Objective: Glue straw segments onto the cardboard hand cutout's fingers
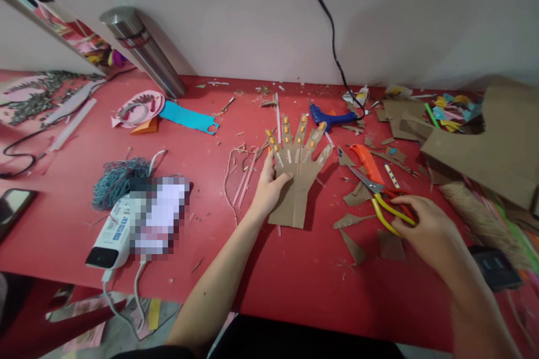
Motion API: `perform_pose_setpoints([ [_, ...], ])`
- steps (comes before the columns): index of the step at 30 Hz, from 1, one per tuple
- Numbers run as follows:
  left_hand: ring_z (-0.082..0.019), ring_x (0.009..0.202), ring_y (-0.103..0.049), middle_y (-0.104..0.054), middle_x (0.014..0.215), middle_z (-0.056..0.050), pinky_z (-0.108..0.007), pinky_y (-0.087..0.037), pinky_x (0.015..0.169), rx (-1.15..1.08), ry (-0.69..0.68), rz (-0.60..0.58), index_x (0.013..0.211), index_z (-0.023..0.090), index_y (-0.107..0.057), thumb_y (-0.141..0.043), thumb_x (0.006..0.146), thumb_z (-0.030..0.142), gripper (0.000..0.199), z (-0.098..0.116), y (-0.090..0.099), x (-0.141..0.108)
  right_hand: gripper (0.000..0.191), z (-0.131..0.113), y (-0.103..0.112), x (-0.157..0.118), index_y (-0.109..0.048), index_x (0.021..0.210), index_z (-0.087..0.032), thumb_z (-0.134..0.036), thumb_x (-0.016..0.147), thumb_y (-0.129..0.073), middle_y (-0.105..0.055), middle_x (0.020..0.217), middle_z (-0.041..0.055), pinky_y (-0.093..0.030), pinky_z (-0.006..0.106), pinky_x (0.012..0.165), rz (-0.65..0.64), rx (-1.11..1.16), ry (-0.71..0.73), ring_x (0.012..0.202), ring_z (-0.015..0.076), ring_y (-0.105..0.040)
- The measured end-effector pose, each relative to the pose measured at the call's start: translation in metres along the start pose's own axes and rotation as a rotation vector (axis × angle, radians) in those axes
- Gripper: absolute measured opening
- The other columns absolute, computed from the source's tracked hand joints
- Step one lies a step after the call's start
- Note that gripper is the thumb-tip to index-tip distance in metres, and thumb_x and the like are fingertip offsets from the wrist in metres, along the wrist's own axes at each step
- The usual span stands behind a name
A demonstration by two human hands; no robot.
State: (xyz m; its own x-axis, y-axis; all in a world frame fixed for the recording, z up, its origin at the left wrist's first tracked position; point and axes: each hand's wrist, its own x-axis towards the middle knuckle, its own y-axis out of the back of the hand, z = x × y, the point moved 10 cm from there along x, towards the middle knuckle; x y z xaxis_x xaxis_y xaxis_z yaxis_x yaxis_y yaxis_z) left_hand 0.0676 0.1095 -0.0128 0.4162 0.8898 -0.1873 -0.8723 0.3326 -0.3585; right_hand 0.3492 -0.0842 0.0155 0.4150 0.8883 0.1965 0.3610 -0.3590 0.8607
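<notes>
A hand-shaped cardboard cutout [297, 190] is gripped at its left edge by my left hand [269, 185], thumb lying across its palm. Short orange tube pieces sit along the cutout's fingers, with clear straw pieces below them. My right hand [425, 227] holds scissors [381, 202] with yellow handles, its fingers at the handles and the blades pointing up-left. Beside the scissors lie an orange-red cutter-like tool [366, 162] and several cardboard scraps [353, 245]. A blue glue gun [332, 118] rests beyond the cutout's fingertips.
A steel flask [147, 56] stands at the back left. Blue-grey yarn [118, 179], a white power bank [113, 235] and a blurred-out phone [162, 216] lie to the left. Larger cardboard [492, 146] and a twine roll [480, 219] occupy the right. A black cord [328, 11] hangs down the wall.
</notes>
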Motion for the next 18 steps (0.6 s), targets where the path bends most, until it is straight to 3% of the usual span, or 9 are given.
perform_pose_setpoints([
  [3, -0.028, 0.103, -0.071, -0.072, 0.12, -0.009, -0.042, -0.055, 0.09, 0.017, -0.01, 0.009, 0.154, 0.021, -0.031, -0.063, 0.074, 0.02, 0.086, 0.004, 0.003, 0.0, 0.027, 0.012, 0.014, -0.002, -0.065, 0.094, -0.03, -0.032, 0.068, -0.072, -0.068, 0.096, 0.0109, -0.052, 0.051, 0.075, 0.047, 0.174, -0.205, 0.085, 0.031, -0.065],
  [6, -0.026, 0.096, -0.072, -0.073, 0.115, -0.008, -0.041, -0.055, 0.085, 0.033, -0.011, 0.034, 0.153, 0.023, -0.031, -0.061, 0.075, 0.02, 0.083, 0.004, 0.005, 0.001, 0.04, 0.005, 0.025, -0.006, -0.064, 0.093, -0.029, -0.039, 0.06, -0.083, -0.066, 0.101, 0.0093, -0.056, 0.04, 0.066, 0.145, 0.542, -0.335, 0.088, 0.0266, -0.067],
  [9, -0.026, 0.098, -0.071, -0.072, 0.117, -0.008, -0.042, -0.055, 0.088, 0.089, -0.046, 0.07, 0.151, 0.025, -0.033, -0.059, 0.077, 0.018, 0.078, 0.01, 0.008, 0.0, 0.042, -0.031, 0.003, -0.004, -0.063, 0.093, -0.028, -0.039, 0.061, -0.087, -0.065, 0.09, 0.0049, -0.051, 0.029, 0.049, 0.008, 0.952, -0.375, 0.064, 0.0169, -0.063],
  [10, -0.027, 0.101, -0.069, -0.071, 0.119, -0.008, -0.043, -0.054, 0.091, 0.131, -0.074, 0.085, 0.15, 0.026, -0.035, -0.058, 0.077, 0.017, 0.076, 0.015, 0.01, -0.001, 0.04, -0.047, -0.01, -0.004, -0.063, 0.094, -0.027, -0.038, 0.064, -0.086, -0.065, 0.089, 0.0037, -0.05, 0.028, 0.047, -0.086, 1.029, -0.388, 0.059, 0.0142, -0.06],
  [12, -0.026, 0.111, -0.066, -0.068, 0.125, -0.008, -0.044, -0.05, 0.099, 0.242, -0.134, 0.118, 0.148, 0.026, -0.039, -0.058, 0.078, 0.016, 0.074, 0.027, 0.016, -0.006, 0.036, -0.072, -0.024, -0.002, -0.06, 0.093, -0.026, -0.036, 0.068, -0.084, -0.064, 0.083, -0.0003, -0.043, 0.024, 0.04, -0.149, 1.182, -0.361, 0.048, 0.0093, -0.053],
  [14, -0.025, 0.114, -0.064, -0.066, 0.129, -0.008, -0.042, -0.047, 0.103, 0.34, -0.163, 0.162, 0.149, 0.026, -0.04, -0.057, 0.079, 0.016, 0.073, 0.036, 0.025, -0.014, 0.034, -0.085, -0.034, 0.0, -0.058, 0.096, -0.025, -0.036, 0.073, -0.08, -0.064, 0.083, -0.0008, -0.039, 0.021, 0.036, -0.165, 1.229, -0.352, 0.045, 0.0073, -0.049],
  [18, -0.021, 0.095, -0.066, -0.068, 0.124, -0.008, -0.037, -0.051, 0.089, 0.436, -0.109, 0.226, 0.158, 0.027, -0.026, -0.057, 0.083, 0.02, 0.081, 0.033, 0.04, -0.032, 0.035, -0.092, -0.046, 0.007, -0.053, 0.099, -0.023, -0.034, 0.077, -0.079, -0.065, 0.078, -0.0018, -0.041, 0.021, 0.034, -0.219, 1.12, -0.304, 0.043, 0.0073, -0.05],
])
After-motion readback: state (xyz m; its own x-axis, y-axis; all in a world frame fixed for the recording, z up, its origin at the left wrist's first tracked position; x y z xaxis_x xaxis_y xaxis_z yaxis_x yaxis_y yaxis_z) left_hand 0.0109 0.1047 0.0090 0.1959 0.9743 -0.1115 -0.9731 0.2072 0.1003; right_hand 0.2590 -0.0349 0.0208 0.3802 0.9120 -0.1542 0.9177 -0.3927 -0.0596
